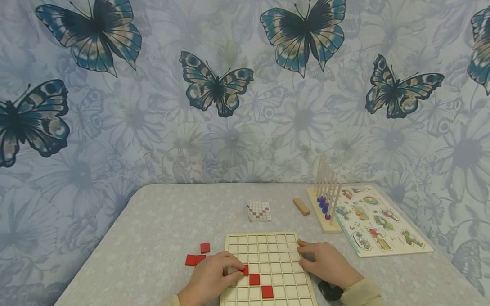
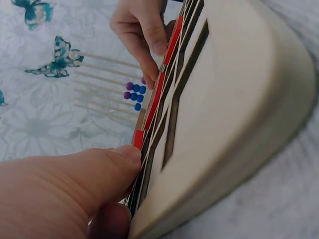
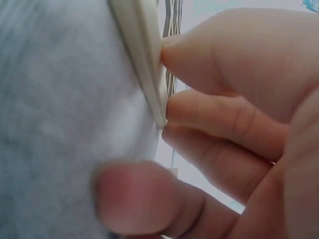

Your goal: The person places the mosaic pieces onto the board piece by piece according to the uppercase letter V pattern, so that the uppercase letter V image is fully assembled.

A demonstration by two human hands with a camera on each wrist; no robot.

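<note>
A pale wooden grid board [image 1: 289, 268] lies on the table in front of me. Two red square tiles, a middle one [image 1: 255, 279] and a lower one [image 1: 268, 292], sit in its cells on a diagonal. Farther up and left on that diagonal, my left hand [image 1: 210, 273] pinches another red tile [image 1: 245, 270] at the board between thumb and fingers. In the left wrist view the thumb is on this held tile [image 2: 138, 138]. My right hand [image 1: 327, 262] rests its fingertips against the board's right edge; the right wrist view shows the fingers [image 3: 214, 112] touching that rim.
Several loose red tiles [image 1: 205, 248] lie left of the board, partly behind my left hand. Beyond it are a small pattern card [image 1: 259, 211], a wooden block [image 1: 301, 207], a peg stand [image 1: 324, 213] with blue and purple beads, and a picture puzzle board [image 1: 394, 247].
</note>
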